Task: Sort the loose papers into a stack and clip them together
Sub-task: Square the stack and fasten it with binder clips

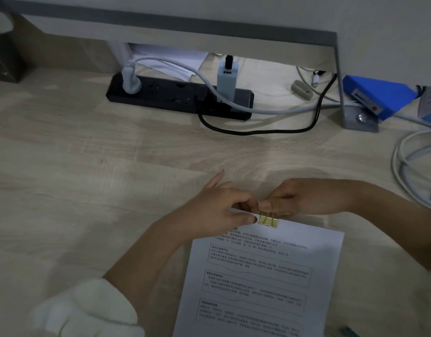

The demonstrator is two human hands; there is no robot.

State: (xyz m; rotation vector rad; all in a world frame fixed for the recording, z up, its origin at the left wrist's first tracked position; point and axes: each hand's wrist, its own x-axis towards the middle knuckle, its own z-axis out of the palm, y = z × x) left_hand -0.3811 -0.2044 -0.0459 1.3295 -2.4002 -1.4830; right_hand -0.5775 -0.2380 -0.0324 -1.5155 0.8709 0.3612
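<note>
Pale wood-grain worktop (88,147). At the back, black power strip (179,97) w/ a grey plug (130,80) at its left end and a light-blue adapter (227,80) toward its right end. Black cable (258,131) loops in front of the strip; white cable (270,110) crosses over it. Grey shelf (185,23) overhangs, w/ a metal bracket (360,119) at its right. Blue box (380,98) just beside the bracket. Coiled white cables (409,166) at the right edge.

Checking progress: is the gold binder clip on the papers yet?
On: the gold binder clip straddles the white paper stack's top edge, both hands pinching there.
</note>
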